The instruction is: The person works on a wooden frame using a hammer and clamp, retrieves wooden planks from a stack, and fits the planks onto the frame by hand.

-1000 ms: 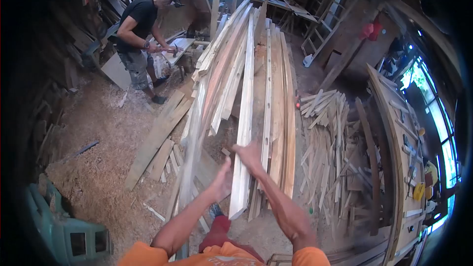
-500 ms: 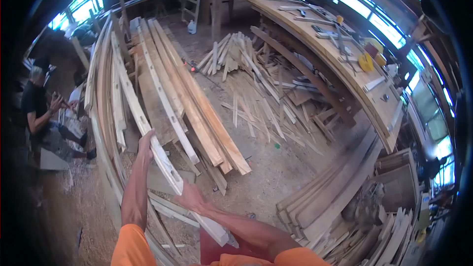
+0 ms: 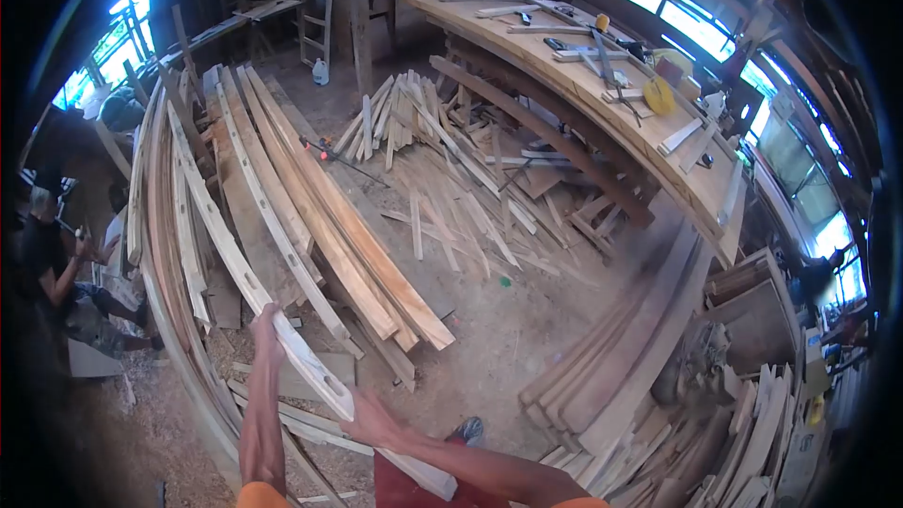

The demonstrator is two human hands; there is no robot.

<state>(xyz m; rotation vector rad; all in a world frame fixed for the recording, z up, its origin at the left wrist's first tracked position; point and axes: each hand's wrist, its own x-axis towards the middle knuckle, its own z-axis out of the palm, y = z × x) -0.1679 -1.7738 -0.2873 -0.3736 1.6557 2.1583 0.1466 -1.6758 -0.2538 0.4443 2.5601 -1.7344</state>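
Slotted timber (image 3: 308, 358) sits in both hands: left hand (image 3: 267, 325) has its fingers wrapped around it farther along; right hand (image 3: 372, 424) clasps it near the close end. Timber slants away leftward. Long planks (image 3: 362, 296) lie beside it, rightward; offcuts (image 3: 409, 118) heap beyond; tools (image 3: 602, 56) strew the surface (image 3: 691, 179).

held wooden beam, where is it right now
In the head view, the held wooden beam slants down the left half toward bottom centre, with the left hand and right hand on it, left of another pale beam.
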